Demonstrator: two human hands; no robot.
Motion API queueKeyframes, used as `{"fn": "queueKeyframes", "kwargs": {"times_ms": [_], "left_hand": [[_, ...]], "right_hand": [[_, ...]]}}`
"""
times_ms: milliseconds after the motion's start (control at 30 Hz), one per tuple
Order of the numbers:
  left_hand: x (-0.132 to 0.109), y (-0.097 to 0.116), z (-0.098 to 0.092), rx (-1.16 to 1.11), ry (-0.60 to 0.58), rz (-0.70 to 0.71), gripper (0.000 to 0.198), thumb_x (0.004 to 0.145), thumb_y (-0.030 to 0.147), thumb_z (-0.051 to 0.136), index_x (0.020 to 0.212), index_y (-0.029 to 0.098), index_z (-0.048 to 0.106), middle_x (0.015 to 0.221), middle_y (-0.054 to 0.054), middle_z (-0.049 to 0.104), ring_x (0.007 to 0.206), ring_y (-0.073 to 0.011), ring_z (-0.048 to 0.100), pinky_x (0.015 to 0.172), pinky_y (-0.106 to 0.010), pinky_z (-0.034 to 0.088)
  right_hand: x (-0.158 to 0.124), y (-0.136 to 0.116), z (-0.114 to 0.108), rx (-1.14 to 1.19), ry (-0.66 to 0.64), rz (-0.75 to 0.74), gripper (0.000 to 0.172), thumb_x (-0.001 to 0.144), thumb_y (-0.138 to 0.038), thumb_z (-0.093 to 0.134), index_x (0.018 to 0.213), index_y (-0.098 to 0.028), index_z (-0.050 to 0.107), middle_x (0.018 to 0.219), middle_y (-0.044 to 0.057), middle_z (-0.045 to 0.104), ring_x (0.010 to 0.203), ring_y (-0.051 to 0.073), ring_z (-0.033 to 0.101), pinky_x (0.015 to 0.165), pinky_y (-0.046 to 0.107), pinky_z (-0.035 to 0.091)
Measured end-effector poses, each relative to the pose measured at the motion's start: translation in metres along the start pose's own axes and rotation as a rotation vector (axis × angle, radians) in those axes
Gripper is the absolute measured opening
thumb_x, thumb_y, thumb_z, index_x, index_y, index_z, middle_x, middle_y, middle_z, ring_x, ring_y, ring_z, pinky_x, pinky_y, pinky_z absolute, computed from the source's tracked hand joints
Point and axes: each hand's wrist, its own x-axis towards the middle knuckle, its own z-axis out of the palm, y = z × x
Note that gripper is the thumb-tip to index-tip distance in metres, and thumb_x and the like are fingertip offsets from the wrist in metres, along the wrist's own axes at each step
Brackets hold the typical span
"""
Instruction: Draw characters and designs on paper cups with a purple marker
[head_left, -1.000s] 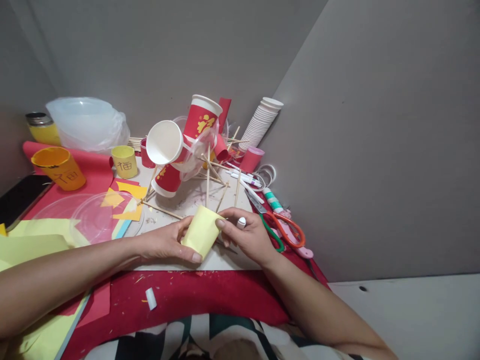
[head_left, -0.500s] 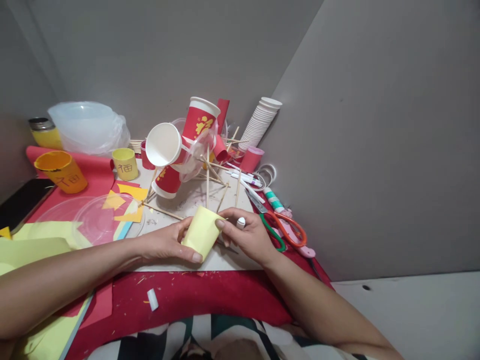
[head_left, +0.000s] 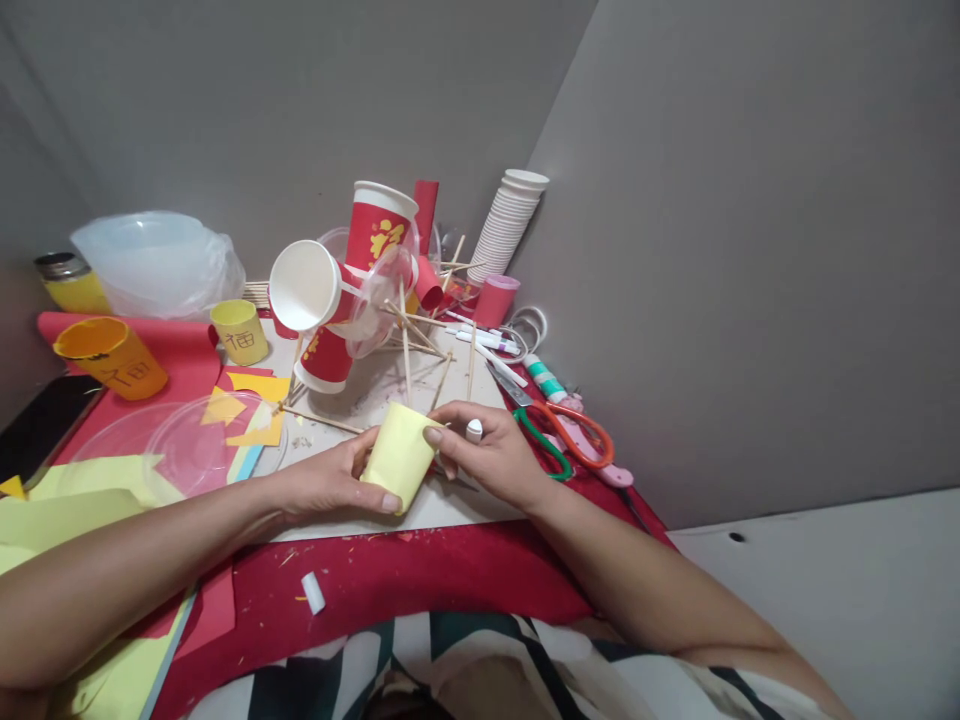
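The left hand (head_left: 322, 487) is grasping a pale yellow cup (head_left: 401, 455), its thumb lying across the near side low down while its fingers are disappearing around the far side. The cup is tilting, its upper end leaning toward the right hand (head_left: 495, 455), and it is sitting directly between the two palms, in front of the wearer, over a white board (head_left: 352, 515); whether its base is touching the board, I cannot tell. The right hand is curling around a white-ended tool (head_left: 474, 430), whose full shape the fingers are hiding, and its thumb is resting against the cup's upper right edge; how hard it is pressing is not showing. Judging by the smooth, matte, paper-like wall, the cup is probably weighing very little and offering decent grip, stiff around the curve but likely giving way under a hard pinch. The lower body is seeming the safest place for holding, with thumb and fingers spreading on opposite sides as the left hand is doing; the edge beside the right thumb is probably wanting only a light touch, since thin card could be creasing there. Beyond both hands, thin wooden sticks (head_left: 406, 350) are standing and crossing, and just right of the right hand orange-handled scissors (head_left: 604, 440) are lying.
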Motion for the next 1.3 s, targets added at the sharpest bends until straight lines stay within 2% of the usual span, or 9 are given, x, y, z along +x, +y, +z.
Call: {"fn": "queueKeyframes", "kwargs": {"times_ms": [200, 333, 700, 1133, 1300], "left_hand": [[0.0, 0.003, 0.001, -0.02, 0.001, -0.01, 0.096, 0.065, 0.043, 0.095, 0.147, 0.022, 0.049, 0.14, -0.012, 0.065, 0.13, -0.0305, 0.057, 0.108, -0.042, 0.045], [0.001, 0.003, 0.002, -0.04, -0.014, 0.003, 0.102, 0.067, 0.04, 0.094, 0.152, 0.019, 0.044, 0.142, -0.015, 0.064, 0.13, -0.0303, 0.058, 0.111, -0.043, 0.044], [0.002, -0.001, 0.0, -0.032, -0.012, 0.005, 0.098, 0.066, 0.039, 0.094, 0.15, 0.02, 0.048, 0.143, -0.013, 0.063, 0.127, -0.029, 0.058, 0.107, -0.041, 0.046], [0.0, 0.009, 0.004, 0.025, 0.029, -0.025, 0.093, 0.067, 0.042, 0.092, 0.147, 0.021, 0.05, 0.14, -0.011, 0.066, 0.133, -0.0335, 0.058, 0.113, -0.047, 0.045], [0.002, 0.008, 0.003, 0.0, 0.023, -0.004, 0.092, 0.069, 0.038, 0.091, 0.149, 0.019, 0.05, 0.146, -0.013, 0.065, 0.136, -0.034, 0.057, 0.113, -0.046, 0.046]], "right_hand": [[-0.001, -0.001, 0.0, 0.009, 0.007, -0.008, 0.045, 0.079, -0.062, 0.083, 0.09, -0.019, 0.075, 0.051, -0.004, 0.059, 0.044, 0.011, 0.051, 0.045, 0.024, 0.04], [-0.003, -0.002, 0.001, 0.01, 0.021, -0.019, 0.044, 0.078, -0.06, 0.084, 0.09, -0.019, 0.074, 0.051, -0.004, 0.059, 0.043, 0.011, 0.051, 0.045, 0.024, 0.041], [-0.004, -0.002, 0.001, -0.008, 0.023, -0.041, 0.042, 0.082, -0.058, 0.082, 0.089, -0.018, 0.073, 0.051, -0.003, 0.06, 0.043, 0.012, 0.052, 0.044, 0.025, 0.043], [-0.003, -0.005, 0.002, 0.001, 0.038, -0.06, 0.044, 0.083, -0.061, 0.078, 0.093, -0.019, 0.074, 0.055, -0.004, 0.06, 0.043, 0.01, 0.051, 0.045, 0.025, 0.044], [-0.005, -0.007, -0.001, -0.028, 0.082, -0.124, 0.044, 0.088, -0.062, 0.075, 0.094, -0.019, 0.077, 0.053, -0.004, 0.06, 0.045, 0.012, 0.056, 0.046, 0.024, 0.045]]}}
